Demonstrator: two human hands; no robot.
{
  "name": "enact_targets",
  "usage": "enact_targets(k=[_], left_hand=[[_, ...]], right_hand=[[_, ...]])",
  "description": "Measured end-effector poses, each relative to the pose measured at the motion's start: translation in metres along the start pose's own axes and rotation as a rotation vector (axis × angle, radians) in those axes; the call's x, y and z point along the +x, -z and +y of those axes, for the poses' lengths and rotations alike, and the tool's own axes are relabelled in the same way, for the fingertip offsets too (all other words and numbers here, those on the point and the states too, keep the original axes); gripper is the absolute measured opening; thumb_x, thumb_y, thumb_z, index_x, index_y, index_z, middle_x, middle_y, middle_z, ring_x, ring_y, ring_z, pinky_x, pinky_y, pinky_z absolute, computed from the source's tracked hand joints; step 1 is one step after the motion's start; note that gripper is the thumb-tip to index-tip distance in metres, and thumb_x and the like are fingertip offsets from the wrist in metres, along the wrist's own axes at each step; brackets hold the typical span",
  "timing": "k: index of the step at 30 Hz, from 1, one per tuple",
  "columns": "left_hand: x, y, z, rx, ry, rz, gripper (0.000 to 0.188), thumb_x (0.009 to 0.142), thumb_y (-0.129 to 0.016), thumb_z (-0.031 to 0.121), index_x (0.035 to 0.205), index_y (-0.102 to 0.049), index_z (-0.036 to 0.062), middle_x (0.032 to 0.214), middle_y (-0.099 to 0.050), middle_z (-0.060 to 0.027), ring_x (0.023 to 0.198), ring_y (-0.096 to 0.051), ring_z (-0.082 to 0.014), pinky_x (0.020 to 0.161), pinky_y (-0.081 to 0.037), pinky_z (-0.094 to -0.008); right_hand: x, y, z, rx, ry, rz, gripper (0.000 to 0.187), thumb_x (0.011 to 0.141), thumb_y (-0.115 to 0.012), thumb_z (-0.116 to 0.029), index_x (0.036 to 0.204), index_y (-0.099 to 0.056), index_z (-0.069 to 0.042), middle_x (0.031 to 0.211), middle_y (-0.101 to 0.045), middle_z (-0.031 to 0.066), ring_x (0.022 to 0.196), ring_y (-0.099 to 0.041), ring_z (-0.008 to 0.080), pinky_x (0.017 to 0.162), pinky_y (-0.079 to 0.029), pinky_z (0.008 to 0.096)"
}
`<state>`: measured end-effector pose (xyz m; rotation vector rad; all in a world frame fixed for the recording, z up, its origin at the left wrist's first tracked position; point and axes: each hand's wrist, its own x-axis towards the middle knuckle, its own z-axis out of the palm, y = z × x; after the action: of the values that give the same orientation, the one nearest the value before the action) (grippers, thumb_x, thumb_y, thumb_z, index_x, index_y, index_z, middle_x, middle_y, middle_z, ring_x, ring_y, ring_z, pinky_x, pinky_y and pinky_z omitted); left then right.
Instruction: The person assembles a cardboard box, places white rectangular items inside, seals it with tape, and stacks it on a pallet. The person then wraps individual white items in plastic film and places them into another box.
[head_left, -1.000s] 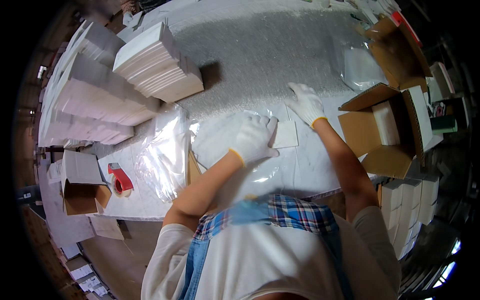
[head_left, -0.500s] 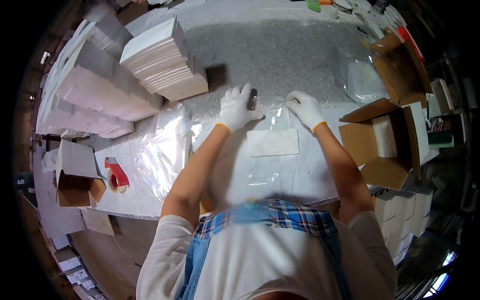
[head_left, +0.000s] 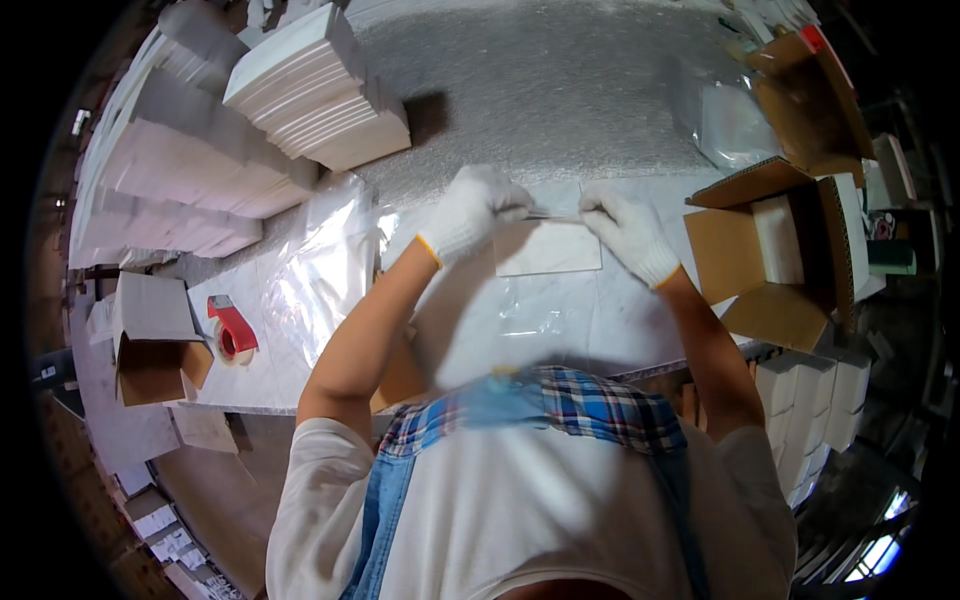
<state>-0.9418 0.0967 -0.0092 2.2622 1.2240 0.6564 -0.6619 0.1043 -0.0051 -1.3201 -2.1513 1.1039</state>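
Note:
A white rectangular tile (head_left: 548,250) lies flat in front of me on a sheet of clear plastic film (head_left: 545,315), which shows past the tile's near edge. My left hand (head_left: 474,208), in a white glove with a yellow cuff edge, is closed at the tile's far left corner. At the far right corner my gloved right hand (head_left: 630,232) is closed in the same way. Between the fingertips runs a thin strip, seemingly the film's far edge, along the tile's far side. The fingertips are partly hidden by the gloves.
Stacks of white tiles (head_left: 315,95) stand at the far left, near a pile of shiny plastic film (head_left: 320,280). A red tape dispenser (head_left: 232,330) sits beside an open carton (head_left: 155,340). On the right are another open carton (head_left: 725,255) and clear plastic bags (head_left: 735,125).
Both hands went from spread on the film beyond the tile to closed at its far corners, drawing the film's far edge toward me. The whole view has shifted slightly.

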Motion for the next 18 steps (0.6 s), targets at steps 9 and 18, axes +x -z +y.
enact_targets(k=[9, 18], left_hand=[[-0.055, -0.032, 0.048, 0.623, -0.405, -0.021, 0.011, 0.081, -0.064, 0.019, 0.083, -0.066, 0.0083, 0.078, -0.063, -0.0052, 0.081, -0.062, -0.0245, 0.081, -0.049, -0.0400], [-0.098, -0.026, 0.063, 0.667, -0.192, -0.167, 0.010, 0.081, -0.065, 0.015, 0.087, -0.068, 0.0084, 0.080, -0.064, -0.0046, 0.081, -0.063, -0.0247, 0.078, -0.050, -0.0401]], right_hand=[[-0.046, -0.029, 0.030, -0.534, 0.418, -0.081, 0.022, 0.088, -0.067, -0.012, 0.108, -0.076, -0.017, 0.103, -0.072, 0.0024, 0.095, -0.065, 0.0278, 0.086, -0.053, 0.0400], [-0.076, -0.041, 0.002, -0.544, 0.348, 0.116, 0.031, 0.085, -0.069, -0.010, 0.114, -0.075, -0.018, 0.107, -0.070, 0.0050, 0.095, -0.064, 0.0289, 0.081, -0.053, 0.0408]])
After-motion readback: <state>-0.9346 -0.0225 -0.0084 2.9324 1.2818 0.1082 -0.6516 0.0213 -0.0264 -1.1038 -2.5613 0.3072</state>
